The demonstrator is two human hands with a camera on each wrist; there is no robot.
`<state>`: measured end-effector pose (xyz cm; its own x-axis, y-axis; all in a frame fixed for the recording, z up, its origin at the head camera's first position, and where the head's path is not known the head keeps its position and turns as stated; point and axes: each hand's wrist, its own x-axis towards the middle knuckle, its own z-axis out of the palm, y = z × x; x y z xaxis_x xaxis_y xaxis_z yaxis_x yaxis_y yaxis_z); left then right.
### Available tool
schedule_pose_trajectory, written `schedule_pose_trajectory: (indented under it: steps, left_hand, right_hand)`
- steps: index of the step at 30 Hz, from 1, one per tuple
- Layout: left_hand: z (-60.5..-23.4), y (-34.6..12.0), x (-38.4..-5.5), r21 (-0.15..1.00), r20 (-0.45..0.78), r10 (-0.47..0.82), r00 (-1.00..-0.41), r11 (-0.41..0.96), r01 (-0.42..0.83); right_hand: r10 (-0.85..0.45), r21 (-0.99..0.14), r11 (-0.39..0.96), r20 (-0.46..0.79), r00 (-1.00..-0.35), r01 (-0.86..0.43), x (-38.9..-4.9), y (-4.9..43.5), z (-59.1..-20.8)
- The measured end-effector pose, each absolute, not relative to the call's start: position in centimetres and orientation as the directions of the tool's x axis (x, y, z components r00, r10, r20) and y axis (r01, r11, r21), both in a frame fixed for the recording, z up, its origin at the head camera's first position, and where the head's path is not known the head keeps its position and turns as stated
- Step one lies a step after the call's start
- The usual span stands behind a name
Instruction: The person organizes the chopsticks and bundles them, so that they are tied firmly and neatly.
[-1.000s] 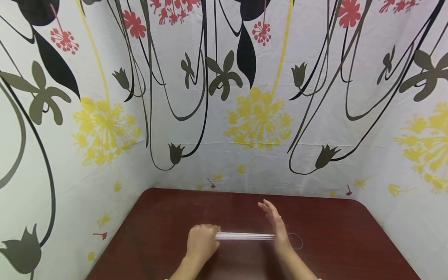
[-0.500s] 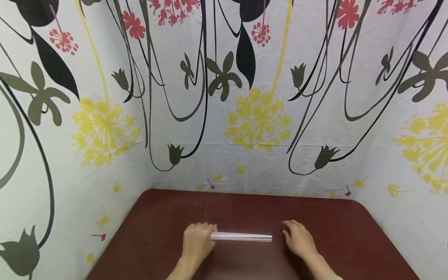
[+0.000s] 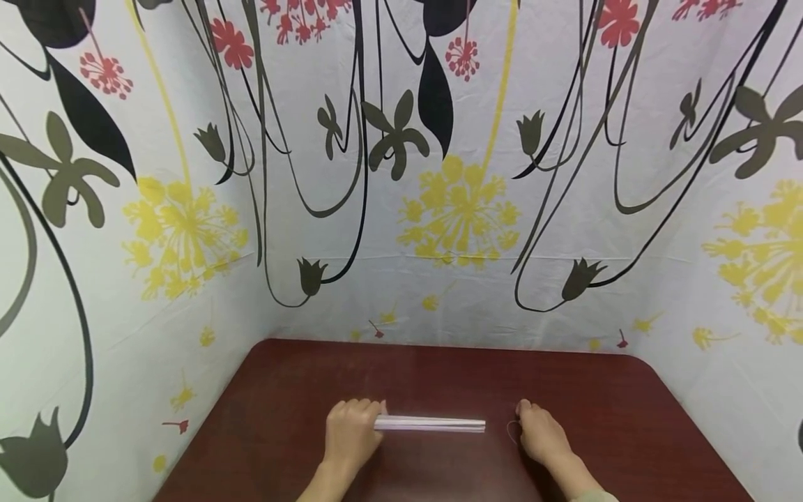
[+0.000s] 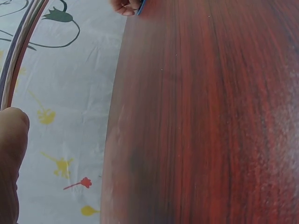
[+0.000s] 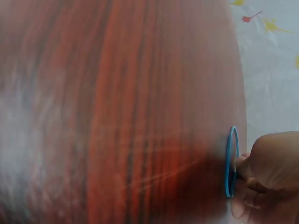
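My left hand (image 3: 353, 434) grips the left end of a bundle of long, thin, pale sticks (image 3: 433, 424), which points right above the table. Whether they are chopsticks or straws cannot be told. In the left wrist view the sticks (image 4: 19, 51) rise along the left edge, past the thumb (image 4: 11, 135). To the right of the bundle's free end, apart from it, my right hand (image 3: 544, 436) pinches a thin rubber band (image 3: 511, 432). The right wrist view shows this band (image 5: 228, 163) as a blue loop at the fingertips; the other fingers are curled and partly hidden.
Both hands are over a dark red-brown wooden table (image 3: 439, 376) with rounded far corners. White cloth (image 3: 376, 307) printed with flowers hangs around its back and sides.
My right hand has left the sticks' right end, moved right, and turned from spread fingers to a pinch on the rubber band. The left hand and sticks have shifted slightly left.
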<state>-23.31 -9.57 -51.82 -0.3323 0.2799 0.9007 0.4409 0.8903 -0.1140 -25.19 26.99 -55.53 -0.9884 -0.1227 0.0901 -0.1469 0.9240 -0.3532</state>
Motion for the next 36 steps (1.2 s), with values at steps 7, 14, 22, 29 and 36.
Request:
schedule_pose_trajectory:
  steps: [7,14,22,29,36]
  left_hand:
    - [-51.9,-9.8,-23.3,-0.095,0.899,0.27,-0.344,0.889,0.448]
    - [-52.1,-10.0,-23.6,-0.088,0.888,0.273,-0.369,0.89,0.447]
    - [-51.8,-10.3,-24.5,-0.083,0.869,0.269,-0.415,0.906,0.414]
    - [-50.8,-10.3,-25.1,-0.061,0.859,0.239,-0.453,0.926,0.373]
    - [-48.7,-10.2,-25.7,-0.057,0.87,0.213,-0.446,0.939,0.338]
  right_hand:
    - [-0.151,-0.48,0.851,0.17,-0.974,-0.215,-24.4,25.5,-54.1]
    - [-0.144,-0.575,0.757,0.316,-0.938,-0.31,-24.2,23.2,-52.1]
    - [-0.094,-0.79,0.48,0.387,-0.917,-0.382,-23.0,20.6,-47.7]
    - [-0.165,-0.786,0.351,0.483,-0.86,-0.509,-21.3,19.5,-45.8]
    - [-0.246,-0.789,0.234,0.516,-0.82,-0.567,-20.2,18.9,-46.3]
